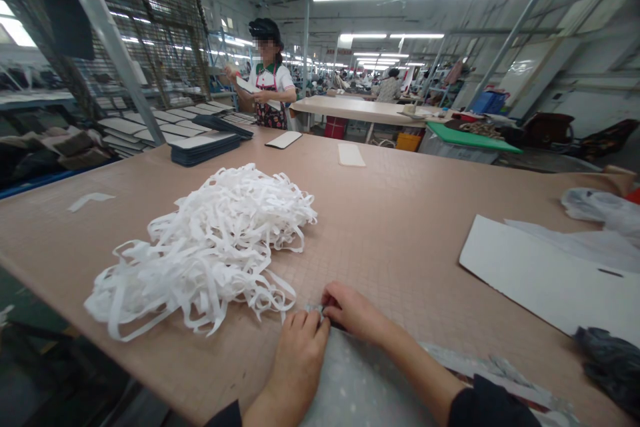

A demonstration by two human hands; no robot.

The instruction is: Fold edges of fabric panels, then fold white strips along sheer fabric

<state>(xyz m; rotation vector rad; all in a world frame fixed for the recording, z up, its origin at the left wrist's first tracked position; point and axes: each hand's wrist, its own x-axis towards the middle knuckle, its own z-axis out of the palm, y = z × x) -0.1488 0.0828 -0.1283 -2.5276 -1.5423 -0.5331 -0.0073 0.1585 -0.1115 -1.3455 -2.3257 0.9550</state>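
Observation:
My left hand (299, 359) is closed on the upper left corner of a grey, pale-spotted fabric piece (363, 383) at the table's near side. Close beside it, my right hand (353, 312) pinches the top edge of the same fabric, its fingertips almost touching the left ones. A small bunched bit of fabric shows between the fingertips. Just beyond and to the left of my hands lies a large tangled heap of white strips (225, 240). My forearms hide part of the fabric.
The brown table (390, 213) carries a stack of dark-edged panels (205, 148), a white board (545, 273) at right and a black plastic bag (607, 363) near the right edge. Across the table, a person (270, 83) holds a pale panel.

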